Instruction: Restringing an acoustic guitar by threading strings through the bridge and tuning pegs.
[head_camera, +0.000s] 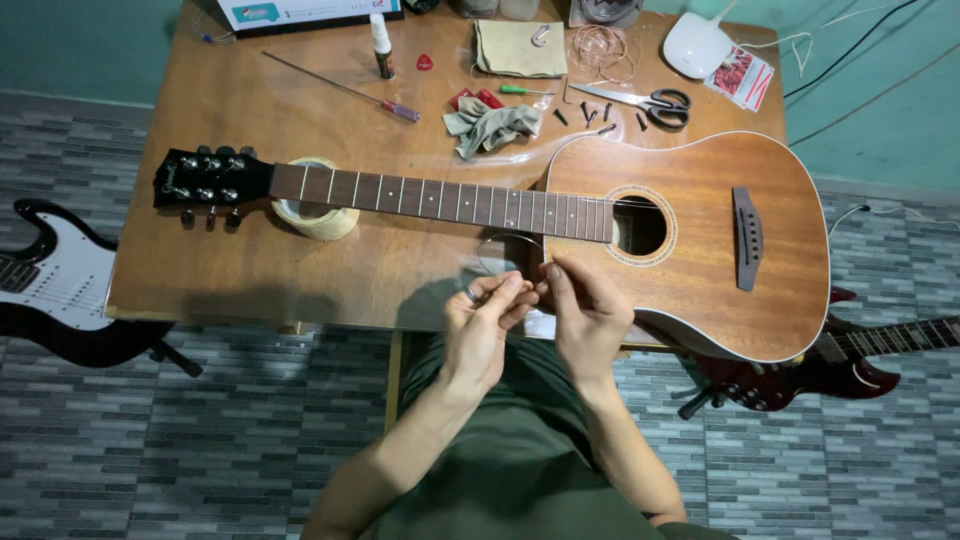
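Head view: left hand (482, 318) and right hand (583, 305) both pinch a thin guitar string (512, 238) over the worktop (250, 270) edge; the wire could spring loose and scratch the stringless acoustic guitar (700, 240) just beyond, or kink; farther off, scissors (640, 102) lie

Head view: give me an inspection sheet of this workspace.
Surface: brown wooden table, worn.
Job's things: acoustic guitar lying flat, no strings visible, neck resting on a tape roll; thin coiled string.
Clutter: scissors, screwdriver, grey rag, dark pins, red pick, small bottle.
Grippers: left hand and right hand pinch the string together at the table's near edge.
Cables: coiled wire; cords on the floor at right.
Surroundings: grey tiled floor; electric guitars left and right.
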